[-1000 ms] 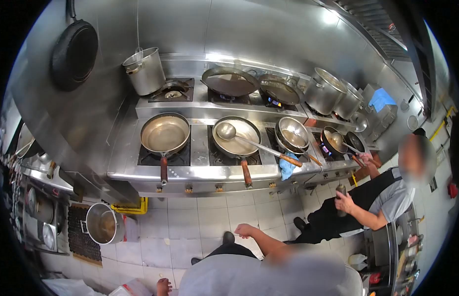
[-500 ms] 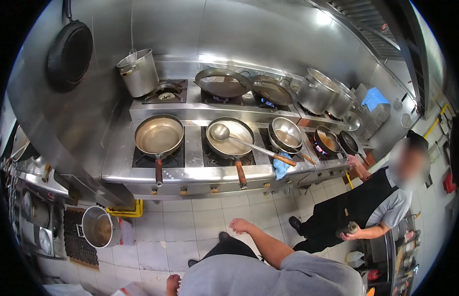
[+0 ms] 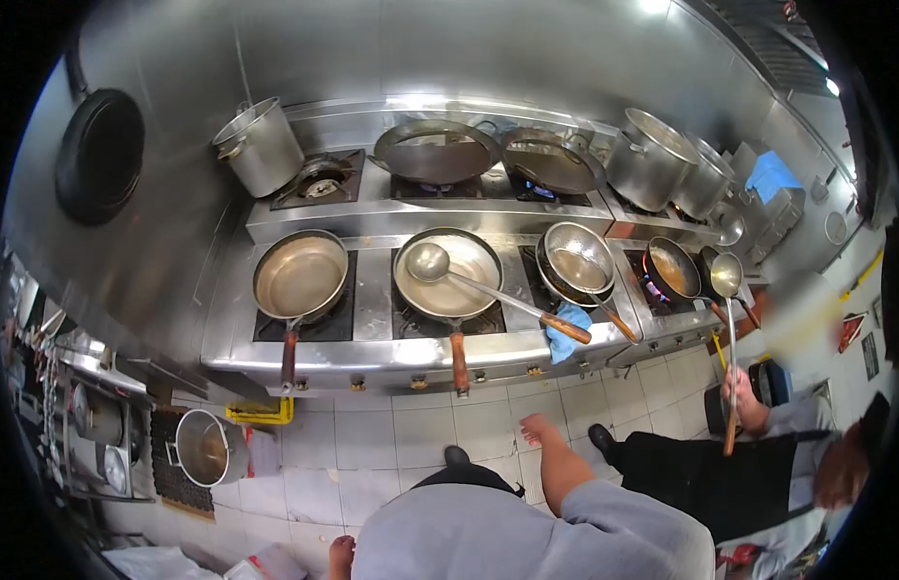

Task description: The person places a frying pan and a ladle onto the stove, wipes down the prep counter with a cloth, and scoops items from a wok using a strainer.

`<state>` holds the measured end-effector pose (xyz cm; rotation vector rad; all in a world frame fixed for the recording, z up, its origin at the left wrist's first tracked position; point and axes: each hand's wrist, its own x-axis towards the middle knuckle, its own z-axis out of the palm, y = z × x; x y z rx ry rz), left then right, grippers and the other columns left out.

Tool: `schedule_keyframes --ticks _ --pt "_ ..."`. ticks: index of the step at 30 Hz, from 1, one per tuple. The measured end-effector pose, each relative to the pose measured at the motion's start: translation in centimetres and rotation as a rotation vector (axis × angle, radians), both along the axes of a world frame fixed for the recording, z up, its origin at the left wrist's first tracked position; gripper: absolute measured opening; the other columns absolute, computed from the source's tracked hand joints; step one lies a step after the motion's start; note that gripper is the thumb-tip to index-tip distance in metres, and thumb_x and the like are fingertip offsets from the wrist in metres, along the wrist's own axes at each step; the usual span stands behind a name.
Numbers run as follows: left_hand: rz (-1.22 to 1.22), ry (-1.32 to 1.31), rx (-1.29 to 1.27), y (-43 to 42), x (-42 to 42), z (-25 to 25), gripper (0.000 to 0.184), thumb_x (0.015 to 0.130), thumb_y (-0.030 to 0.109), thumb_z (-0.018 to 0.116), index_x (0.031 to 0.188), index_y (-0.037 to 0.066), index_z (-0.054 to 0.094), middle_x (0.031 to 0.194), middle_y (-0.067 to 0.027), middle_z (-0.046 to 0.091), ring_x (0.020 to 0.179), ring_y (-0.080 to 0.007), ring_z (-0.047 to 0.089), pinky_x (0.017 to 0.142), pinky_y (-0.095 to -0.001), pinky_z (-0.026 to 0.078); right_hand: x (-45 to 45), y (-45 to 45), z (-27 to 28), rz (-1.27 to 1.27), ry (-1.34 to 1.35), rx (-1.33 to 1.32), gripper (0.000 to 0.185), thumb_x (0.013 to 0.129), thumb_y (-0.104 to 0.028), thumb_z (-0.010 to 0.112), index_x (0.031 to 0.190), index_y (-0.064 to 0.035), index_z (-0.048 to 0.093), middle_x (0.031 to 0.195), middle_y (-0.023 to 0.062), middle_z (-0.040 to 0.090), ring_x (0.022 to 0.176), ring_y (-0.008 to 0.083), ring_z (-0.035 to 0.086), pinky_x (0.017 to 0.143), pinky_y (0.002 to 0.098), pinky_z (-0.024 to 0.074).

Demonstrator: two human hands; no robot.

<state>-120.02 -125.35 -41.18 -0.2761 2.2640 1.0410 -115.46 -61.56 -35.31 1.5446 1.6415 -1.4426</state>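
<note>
My right hand (image 3: 538, 429) hangs over the floor in front of the stove, fingers loosely apart, holding nothing. At the bottom edge, beside my shirt, my left hand (image 3: 342, 555) is partly in view with its fingers curled in and no object showing. Neither hand touches the cookware. Ahead of me a frying pan (image 3: 309, 274) with a wooden handle sits on the left front burner. A ladle (image 3: 429, 261) rests across a second frying pan (image 3: 473, 253), its wooden grip over the stove edge. A strainer (image 3: 577, 257) lies on another pan, near a blue cloth (image 3: 568, 333).
At right a co-worker (image 3: 700, 474) in a black apron holds a ladle (image 3: 727, 277) upright. Flames burn under a small pan (image 3: 673, 267). Wide pans (image 3: 437, 152) and tall pots (image 3: 647, 159) line the back burners. A pot (image 3: 202, 448) stands on the floor at left.
The view has shifted slightly. My right hand has moved right and its fingers have loosened. The co-worker has come closer at the right and now holds a ladle up.
</note>
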Motion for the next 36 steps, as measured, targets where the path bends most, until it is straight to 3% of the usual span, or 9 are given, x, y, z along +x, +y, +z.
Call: schedule_keyframes --ticks 2,9,13,15,18,24,30,34,36 --pt "0.069 0.065 0.021 1.6 0.5 -1.5 0.026 0.075 0.022 0.056 0.086 -0.001 0.061 0.078 -0.0133 0.063 0.074 -0.0191 0.059 0.070 -0.0288 0.046 0.4 3.2 -0.9 -0.187 0.087 0.041 0.021 0.079 -0.027 0.050 0.087 -0.0085 0.053 0.069 0.0057 0.054 0.051 0.0164 0.050 0.044 0.0338 0.0426" --pt "0.052 0.002 0.018 7.4 -0.1 -0.3 0.027 0.077 0.022 0.057 0.091 -0.001 0.060 0.080 -0.0114 0.063 0.075 -0.0162 0.059 0.069 -0.0281 0.046 -0.5 12.4 -6.0 -0.680 0.526 0.154 0.023 0.082 -0.021 0.043 0.102 -0.0114 0.051 0.066 0.0044 0.043 0.051 0.0176 0.044 0.043 0.0343 0.0370" --pt "0.044 0.059 0.036 9.8 -0.7 0.9 0.026 0.078 0.021 0.056 0.091 -0.002 0.060 0.079 -0.0092 0.063 0.074 -0.0131 0.058 0.069 -0.0267 0.045 -1.6 15.3 -4.4 -0.412 0.317 0.252 0.033 0.083 -0.024 0.041 0.114 -0.0101 0.043 0.083 0.0100 0.047 0.063 0.0221 0.049 0.050 0.0369 0.0413" --pt "0.067 0.056 0.057 10.0 -0.7 0.7 0.025 0.079 0.020 0.055 0.091 -0.002 0.060 0.079 -0.0084 0.063 0.074 -0.0125 0.057 0.069 -0.0264 0.045 -2.0 15.8 -3.3 -1.138 0.432 0.171 0.038 0.084 -0.028 0.042 0.115 -0.0059 0.036 0.086 0.0108 0.047 0.063 0.0198 0.046 0.053 0.0390 0.0408" --pt "0.081 0.037 0.024 9.5 -0.6 0.9 0.024 0.079 0.020 0.056 0.091 -0.001 0.060 0.080 -0.0083 0.063 0.074 -0.0125 0.057 0.069 -0.0263 0.045 -1.5 17.6 -3.4 -1.172 0.408 0.169 0.046 0.085 -0.033 0.040 0.122 -0.0066 0.031 0.108 0.0179 0.043 0.085 0.0325 0.049 0.065 0.0441 0.0439" --pt "0.097 0.002 -0.029 8.9 -0.8 0.5 0.023 0.079 0.019 0.056 0.090 -0.001 0.060 0.080 -0.0081 0.062 0.074 -0.0126 0.057 0.069 -0.0259 0.045 -1.4 19.8 -3.4 -1.225 0.460 0.122 0.048 0.086 -0.038 0.039 0.121 -0.0066 0.030 0.102 0.0135 0.044 0.076 0.0248 0.046 0.059 0.0413 0.0412" --pt "0.163 -0.079 -0.041 11.5 -0.9 4.4 0.023 0.078 0.019 0.056 0.090 -0.001 0.059 0.079 -0.0070 0.062 0.074 -0.0115 0.056 0.068 -0.0251 0.045 -1.9 20.9 -5.0 -1.310 0.558 0.070 0.044 0.086 -0.038 0.039 0.120 -0.0105 0.034 0.110 0.0115 0.040 0.084 0.0282 0.045 0.061 0.0404 0.0406" --pt "0.164 -0.055 -0.030 10.3 -0.2 1.7 0.025 0.078 0.022 0.056 0.090 -0.001 0.059 0.077 -0.0062 0.062 0.072 -0.0102 0.055 0.067 -0.0251 0.045 -1.8 21.3 -4.9 -1.270 0.597 0.008 0.043 0.086 -0.038 0.039 0.120 -0.0131 0.035 0.113 0.0109 0.038 0.088 0.0300 0.044 0.064 0.0422 0.0411" --pt "0.150 -0.061 -0.027 9.9 0.1 0.9 0.026 0.078 0.023 0.056 0.089 -0.001 0.059 0.077 -0.0064 0.062 0.071 -0.0101 0.056 0.067 -0.0253 0.045 -2.0 21.1 -4.2 -1.292 0.548 0.080 0.043 0.088 -0.033 0.038 0.118 -0.0023 0.037 0.111 0.0143 0.045 0.092 0.0324 0.053 0.071 0.0465 0.0485"
